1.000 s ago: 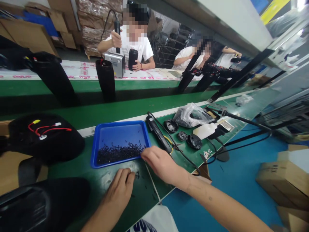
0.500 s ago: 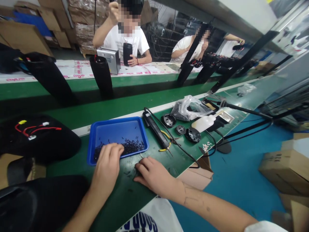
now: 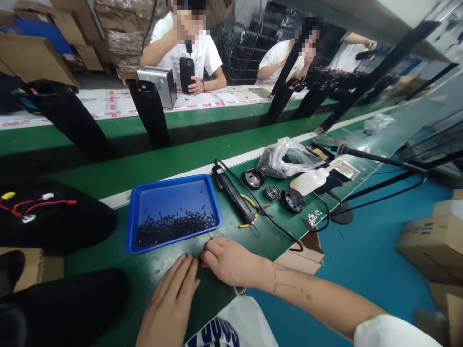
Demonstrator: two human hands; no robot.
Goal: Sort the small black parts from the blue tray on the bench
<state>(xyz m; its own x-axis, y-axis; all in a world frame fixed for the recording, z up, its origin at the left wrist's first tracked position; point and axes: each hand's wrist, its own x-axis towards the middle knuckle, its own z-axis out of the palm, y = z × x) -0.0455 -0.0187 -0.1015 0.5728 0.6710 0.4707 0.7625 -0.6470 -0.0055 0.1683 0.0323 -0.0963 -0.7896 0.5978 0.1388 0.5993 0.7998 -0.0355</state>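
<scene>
A blue tray (image 3: 144, 201) holding several small black screws (image 3: 173, 225) sits on the green bench (image 3: 253, 236). My left hand (image 3: 170, 301) lies flat on the bench just in front of the tray, fingers stretched out and together, holding nothing I can see. My right hand (image 3: 227, 260) rests beside it, fingers curled down onto the bench near the tray's front edge; whether it pinches a screw is hidden. The fingertips of the two hands nearly touch.
A black electric screwdriver (image 3: 233, 195) with its cable and yellow-handled pliers (image 3: 249, 219) lie right of the tray. Beyond are round black caps (image 3: 254, 178), a plastic bag (image 3: 289, 156) and a white bottle (image 3: 311, 180). Black cylinders (image 3: 150, 113) stand on the conveyor; other people work opposite.
My left hand came out of the blue tray and now lies flat on the bench in front of it. My right hand stayed near the tray's front edge.
</scene>
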